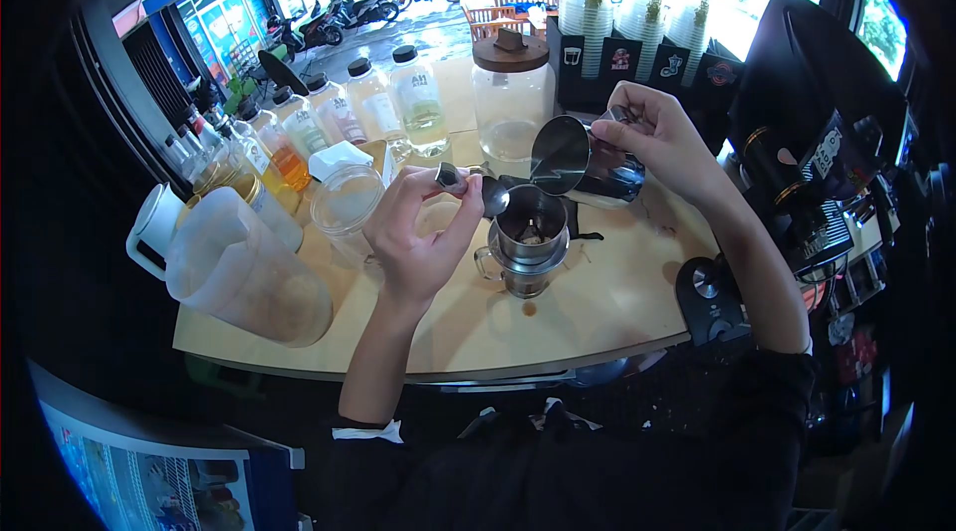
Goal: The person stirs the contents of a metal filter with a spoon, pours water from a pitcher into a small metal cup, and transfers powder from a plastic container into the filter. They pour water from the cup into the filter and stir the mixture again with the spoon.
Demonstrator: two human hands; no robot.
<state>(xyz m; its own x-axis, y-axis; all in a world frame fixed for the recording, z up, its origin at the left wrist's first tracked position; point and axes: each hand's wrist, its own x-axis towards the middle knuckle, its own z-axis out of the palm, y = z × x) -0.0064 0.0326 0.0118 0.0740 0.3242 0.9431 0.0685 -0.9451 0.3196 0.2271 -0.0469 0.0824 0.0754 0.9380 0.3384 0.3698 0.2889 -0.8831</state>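
My left hand [423, 232] is closed around a metal spoon [495, 199], its bowl pointing right beside the rim of a metal drip filter [529, 250]. The filter stands upright on a glass mug [526, 284], whose handle points left. Dark contents with a pale patch show inside the filter. My right hand [657, 138] grips the handle of a shiny steel pitcher [609, 179]. The pitcher is tipped to the left, its mouth just above the filter's far side. Behind the filter, a dark flat item [588, 234] lies partly hidden on the wooden counter [438, 347].
A large cloudy plastic jug [244, 272] and a clear open jar [349, 203] stand left. Behind are several capped bottles [418, 108] and a wood-lidded glass jar [513, 108]. Stacked cups [586, 18] stand at the back right; a black scale-like device [705, 297] sits at the right edge.
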